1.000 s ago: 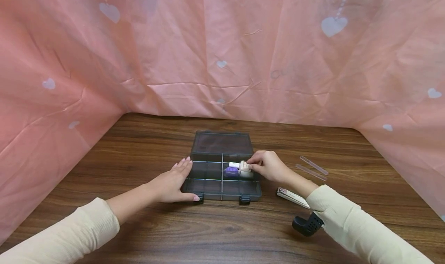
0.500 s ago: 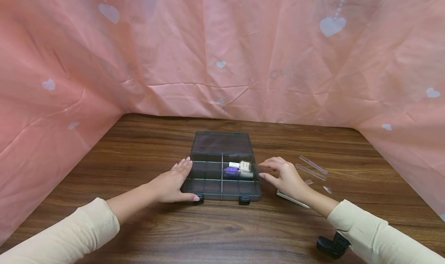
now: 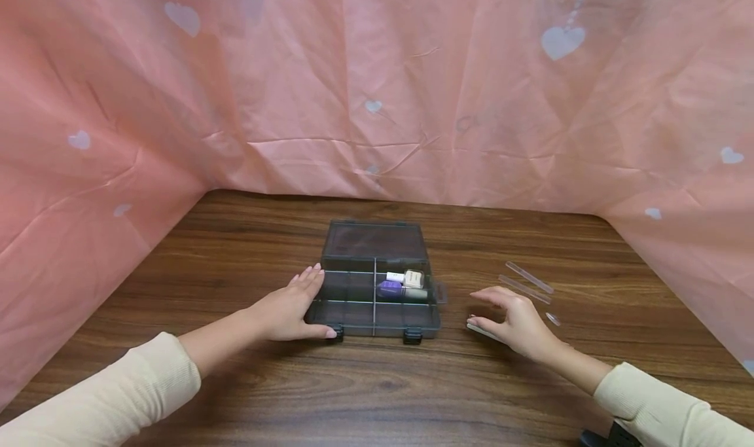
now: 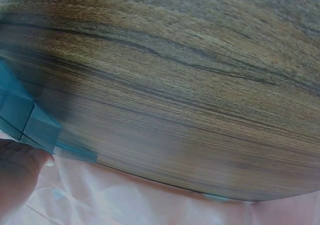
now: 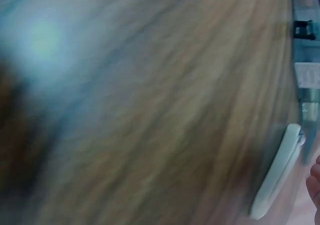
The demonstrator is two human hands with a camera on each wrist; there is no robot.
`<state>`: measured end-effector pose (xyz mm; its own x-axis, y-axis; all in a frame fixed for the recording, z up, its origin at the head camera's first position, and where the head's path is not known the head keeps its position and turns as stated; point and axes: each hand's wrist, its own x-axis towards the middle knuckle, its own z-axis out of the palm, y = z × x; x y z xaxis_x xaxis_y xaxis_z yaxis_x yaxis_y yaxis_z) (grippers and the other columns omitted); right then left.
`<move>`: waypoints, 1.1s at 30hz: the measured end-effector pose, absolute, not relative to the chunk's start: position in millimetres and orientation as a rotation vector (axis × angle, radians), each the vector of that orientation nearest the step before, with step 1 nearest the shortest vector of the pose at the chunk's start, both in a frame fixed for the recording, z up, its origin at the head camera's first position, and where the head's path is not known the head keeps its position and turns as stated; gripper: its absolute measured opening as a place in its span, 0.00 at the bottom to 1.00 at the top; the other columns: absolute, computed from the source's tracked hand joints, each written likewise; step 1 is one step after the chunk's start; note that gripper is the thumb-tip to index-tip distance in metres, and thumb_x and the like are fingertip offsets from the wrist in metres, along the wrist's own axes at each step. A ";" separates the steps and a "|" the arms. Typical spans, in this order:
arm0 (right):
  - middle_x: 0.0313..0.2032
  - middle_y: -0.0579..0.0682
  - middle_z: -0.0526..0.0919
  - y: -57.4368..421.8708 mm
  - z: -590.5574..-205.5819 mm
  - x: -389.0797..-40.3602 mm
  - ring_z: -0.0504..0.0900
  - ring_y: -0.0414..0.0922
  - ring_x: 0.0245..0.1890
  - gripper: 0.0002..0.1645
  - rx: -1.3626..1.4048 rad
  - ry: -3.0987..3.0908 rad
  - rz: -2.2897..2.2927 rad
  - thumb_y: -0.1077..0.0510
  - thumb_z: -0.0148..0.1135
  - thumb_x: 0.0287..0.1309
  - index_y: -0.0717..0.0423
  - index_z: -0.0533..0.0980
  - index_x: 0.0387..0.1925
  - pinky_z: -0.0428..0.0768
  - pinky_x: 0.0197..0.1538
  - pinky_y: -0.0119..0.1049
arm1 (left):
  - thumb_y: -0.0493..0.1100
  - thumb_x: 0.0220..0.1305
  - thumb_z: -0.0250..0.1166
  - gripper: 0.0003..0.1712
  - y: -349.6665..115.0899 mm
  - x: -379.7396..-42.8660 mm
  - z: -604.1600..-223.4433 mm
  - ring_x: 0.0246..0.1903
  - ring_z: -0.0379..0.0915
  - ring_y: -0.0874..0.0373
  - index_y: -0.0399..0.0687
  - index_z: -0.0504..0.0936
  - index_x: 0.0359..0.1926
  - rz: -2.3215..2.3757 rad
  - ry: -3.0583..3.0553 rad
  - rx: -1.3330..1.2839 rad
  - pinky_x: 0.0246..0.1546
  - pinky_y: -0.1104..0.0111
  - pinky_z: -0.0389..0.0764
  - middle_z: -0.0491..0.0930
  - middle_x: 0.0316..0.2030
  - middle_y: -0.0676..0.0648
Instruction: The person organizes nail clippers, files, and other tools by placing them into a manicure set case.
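Left hand flat on the box, right hand parted above the nail clipper

We see the right hand (image 3: pixel 518 322) with thumb and fingers spread apart and nothing visible between them. It hovers by one white nail clipper (image 5: pixel 276 172), whose far part it covers in the head view; we cannot tell whether they touch. The left hand (image 3: pixel 288 308) has straight fingers along the left side of one grey see-through box (image 3: pixel 347 316), thumb at the front corner, clamped on nothing.

From the right hand, a strip of wood reaches to the box's right edge, where one small handle (image 3: pixel 441 292) juts out. More wood lies before the front edge, between the two sleeves.

We count two latches along that front edge, one lid (image 3: pixel 375 241) lying back, and two bottles right of the divider (image 3: pixel 374 296): one purple (image 3: pixel 389 288), one cream (image 3: pixel 414 279). Beyond the right hand lie two clear strips (image 3: pixel 529 277) and one small clear piece (image 3: pixel 553 319). A pink curtain (image 3: pixel 377 74) borders the table (image 3: pixel 377 388).
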<state>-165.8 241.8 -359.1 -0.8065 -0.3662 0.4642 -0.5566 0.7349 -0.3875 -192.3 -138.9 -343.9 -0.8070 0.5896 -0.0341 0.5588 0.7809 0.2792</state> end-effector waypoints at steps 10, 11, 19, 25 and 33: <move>0.41 0.57 0.83 265.4 -363.3 -154.0 0.82 0.56 0.40 0.22 0.630 -2.696 0.751 0.62 0.72 0.41 0.65 0.79 0.42 0.82 0.39 0.46 | 0.65 0.53 0.63 0.59 -139.4 -192.4 -344.2 0.70 0.42 0.36 0.23 0.50 0.67 0.408 2.845 0.921 0.68 0.48 0.51 0.46 0.69 0.27; 0.40 0.57 0.83 267.2 -363.0 -152.5 0.82 0.57 0.40 0.22 0.623 -2.709 0.753 0.62 0.72 0.41 0.66 0.79 0.41 0.82 0.39 0.46 | 0.65 0.53 0.63 0.59 -139.5 -192.5 -344.2 0.70 0.42 0.36 0.23 0.50 0.67 0.406 2.846 0.921 0.68 0.48 0.51 0.46 0.69 0.27; 0.34 0.48 0.83 274.6 -367.9 -145.4 0.75 0.33 0.29 0.20 0.564 -2.757 0.732 0.60 0.73 0.39 0.64 0.81 0.37 0.75 0.29 0.27 | 0.65 0.53 0.63 0.59 -140.6 -192.9 -343.4 0.70 0.43 0.36 0.23 0.51 0.66 0.400 2.846 0.916 0.68 0.48 0.51 0.47 0.69 0.27; 0.31 0.45 0.81 276.4 -371.4 -145.1 0.65 0.28 0.25 0.16 0.530 -2.780 0.716 0.61 0.73 0.38 0.61 0.82 0.34 0.68 0.26 0.26 | 0.64 0.53 0.63 0.59 -140.4 -192.6 -343.6 0.69 0.43 0.36 0.23 0.51 0.66 0.394 2.848 0.923 0.68 0.48 0.52 0.47 0.68 0.27; 0.26 0.39 0.78 277.2 -372.6 -146.3 0.66 0.28 0.25 0.09 0.509 -2.765 0.687 0.62 0.73 0.38 0.53 0.81 0.26 0.68 0.28 0.26 | 0.65 0.53 0.63 0.59 -140.2 -192.0 -343.5 0.70 0.42 0.36 0.23 0.50 0.67 0.407 2.847 0.916 0.68 0.48 0.51 0.46 0.69 0.28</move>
<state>-146.3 277.2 -372.6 -0.9086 -0.2724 0.3164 -0.3888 0.8283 -0.4034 -192.0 -140.2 -343.5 -0.8090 0.5868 -0.0351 0.5535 0.7804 0.2909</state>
